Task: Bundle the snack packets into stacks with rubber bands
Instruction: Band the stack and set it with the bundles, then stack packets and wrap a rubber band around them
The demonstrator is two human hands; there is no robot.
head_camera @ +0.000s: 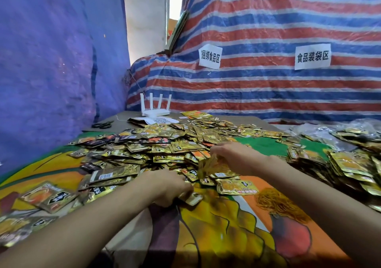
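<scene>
The left grip (171, 187) is curled round a small stack of packets (192, 198), with its fingertips tucked out of sight underneath. Only the stack's end shows, poking out toward 4 o'clock, so its long axis seems to run 10-to-4 (the palm covers most of it). The right grip (233, 157) pinches a fan of packets (215, 165), smeared by motion and tilted up off the table (216, 236), the printing unreadable. That fan sits at 1 o'clock from the left grip, close but apart. Toward 12 o'clock spreads the heap of loose packets (165, 144), lying flat at all angles. The rubber bands (282, 208) lie in a tangle at 4 o'clock from the right grip. At 3 o'clock the stacked packets (346, 164) are cut off by the frame edge, and packets at 8 o'clock are blurred.
</scene>
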